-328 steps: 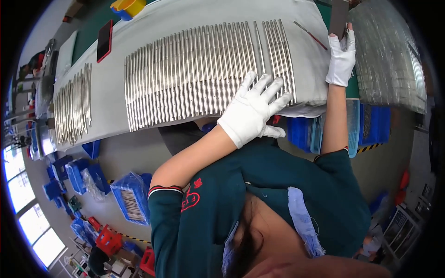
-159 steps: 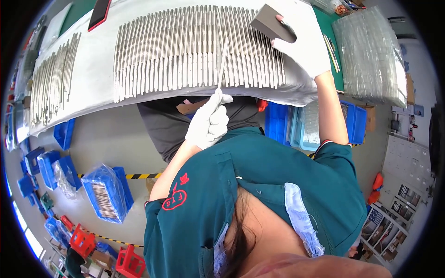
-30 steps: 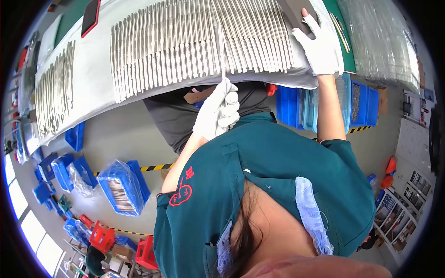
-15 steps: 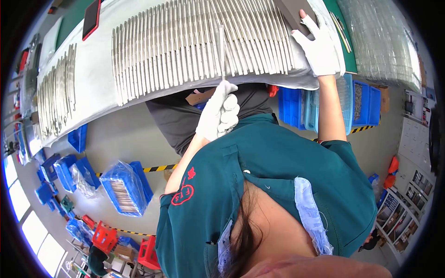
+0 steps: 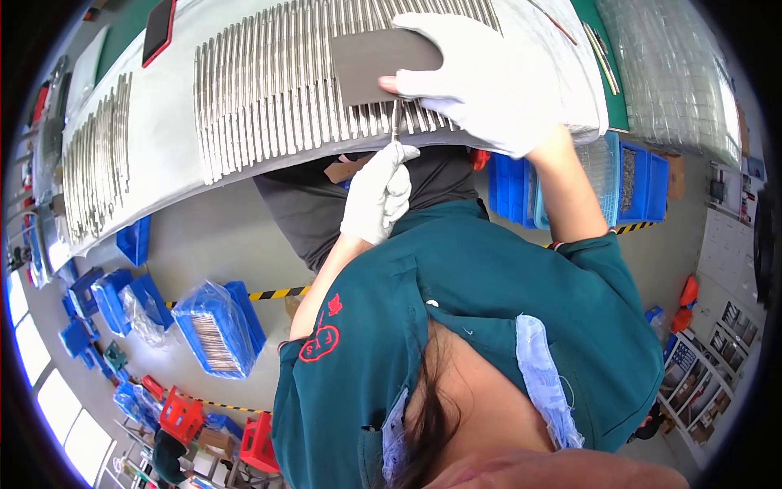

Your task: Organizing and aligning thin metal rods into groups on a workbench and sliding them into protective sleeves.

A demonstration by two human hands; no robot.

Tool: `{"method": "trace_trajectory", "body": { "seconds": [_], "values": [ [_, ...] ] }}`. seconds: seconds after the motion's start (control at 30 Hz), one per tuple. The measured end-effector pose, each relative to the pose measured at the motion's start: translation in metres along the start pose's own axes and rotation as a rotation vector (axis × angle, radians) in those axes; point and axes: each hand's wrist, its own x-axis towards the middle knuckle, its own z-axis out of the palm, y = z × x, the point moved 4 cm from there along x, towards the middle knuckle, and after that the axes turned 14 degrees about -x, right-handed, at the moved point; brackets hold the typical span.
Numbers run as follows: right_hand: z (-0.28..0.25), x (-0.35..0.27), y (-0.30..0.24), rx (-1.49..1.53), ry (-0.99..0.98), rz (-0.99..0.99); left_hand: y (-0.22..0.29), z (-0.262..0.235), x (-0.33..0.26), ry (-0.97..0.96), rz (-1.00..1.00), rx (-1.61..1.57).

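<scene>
My left hand (image 5: pixel 376 196), in a white glove, pinches the near end of a slim metal rod (image 5: pixel 397 122). The rod points away from me over the table's front edge, its far part hidden. Gripped by my white-gloved right hand (image 5: pixel 497 85) is a flat dark grey sheet (image 5: pixel 366 61), with a bare thumb tip pressed against it. The sheet covers the far part of the held rod; whether they touch I cannot tell. Beneath and beside it lies a long row of metal rods (image 5: pixel 252 98), side by side on the white cloth (image 5: pixel 167 155).
Another group of rods (image 5: pixel 98 159) lies at the left, with a red-edged phone (image 5: pixel 159 33) behind. Thin sticks (image 5: pixel 601 57) and a stack of clear plastic (image 5: pixel 664 73) are at the right. Blue bins (image 5: pixel 509 191) stand below the table; a bagged blue crate (image 5: pixel 216 330) sits on the floor.
My right hand has moved left from the table's right end, bringing the grey sheet over the rod row and the held rod. My left hand stays nearly in place, still pinching the rod.
</scene>
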Motion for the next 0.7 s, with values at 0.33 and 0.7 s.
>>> {"method": "trace_trajectory", "body": {
  "seconds": [0.33, 0.7],
  "values": [
    [-0.004, 0.003, 0.008, 0.01, -0.135, 0.037, 0.003, 0.004, -0.003, 0.059, 0.082, 0.108],
    [-0.006, -0.012, 0.018, 0.001, -0.094, 0.008, 0.008, 0.011, -0.007, 0.084, 0.133, 0.31]
  ]
}}
